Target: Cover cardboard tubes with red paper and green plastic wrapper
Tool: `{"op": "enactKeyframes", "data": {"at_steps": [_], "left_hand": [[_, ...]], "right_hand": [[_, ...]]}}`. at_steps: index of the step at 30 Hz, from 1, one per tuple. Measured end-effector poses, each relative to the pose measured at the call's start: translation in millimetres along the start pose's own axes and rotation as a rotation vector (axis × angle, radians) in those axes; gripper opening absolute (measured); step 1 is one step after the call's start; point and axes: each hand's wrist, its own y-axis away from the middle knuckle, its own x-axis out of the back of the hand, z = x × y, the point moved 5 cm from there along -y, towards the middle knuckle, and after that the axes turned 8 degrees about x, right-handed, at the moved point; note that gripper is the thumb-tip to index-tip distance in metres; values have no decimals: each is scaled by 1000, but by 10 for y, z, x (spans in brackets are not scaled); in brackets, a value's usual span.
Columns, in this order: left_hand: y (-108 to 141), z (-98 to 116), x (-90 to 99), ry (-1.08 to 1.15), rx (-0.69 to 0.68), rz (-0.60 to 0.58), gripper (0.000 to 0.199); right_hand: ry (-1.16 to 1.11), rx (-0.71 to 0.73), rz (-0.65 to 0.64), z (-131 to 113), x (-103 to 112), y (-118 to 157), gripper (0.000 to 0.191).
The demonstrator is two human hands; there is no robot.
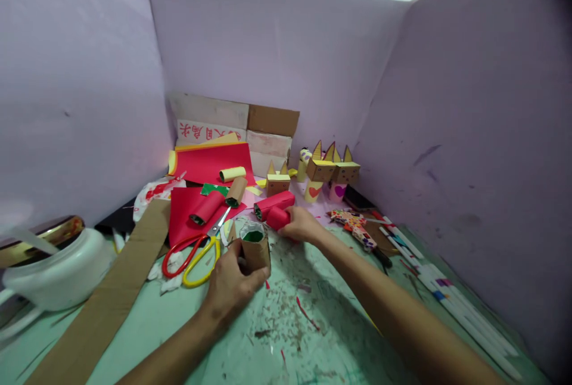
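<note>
A brown cardboard tube [256, 254] with a green inside stands upright in my left hand [235, 281], whose fingers and thumb wrap its lower part. Farther forward and to the right, my right hand [298, 224] has its fingers closed on the end of a short red tube [277, 218]. Just behind that lies a longer red tube [281, 201]. Scissors [196, 257] with one red and one yellow handle lie open left of my left hand. Beyond them rest another red tube [208, 207], a small brown tube [236, 192] and a yellow tube [232, 174].
Cardboard figures with pointed ears [322, 170] stand at the back right. A long cardboard strip [111, 289] and a white pot [58, 278] lie left. Red paper [210, 161] is at the back. White strips [465, 307] line the right edge; scraps litter the green table [250, 349].
</note>
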Motion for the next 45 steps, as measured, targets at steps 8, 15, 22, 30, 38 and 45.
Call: {"op": "enactKeyframes", "data": {"at_steps": [8,15,22,30,38,45], "left_hand": [[129,79,-194,-78,-66,-133,46],[221,115,-306,-275,-141,-206,43],[236,123,-321,-256,-151,-203,35],[225,120,-339,-255,-138,-246,33],[208,91,-348,-248,-158,-240,31],[208,68,-318,-161,-130,-206,36]], "right_hand": [[-588,150,123,157,114,1096,54],[-771,200,6,260,-308,1274,48],[-703,251,-8,215,-264,1297,43],[-654,296,-33,232,-264,1307,53],[-640,318,-40,222,-273,1295,56],[-439,166,59,248,-87,1152,48]]}}
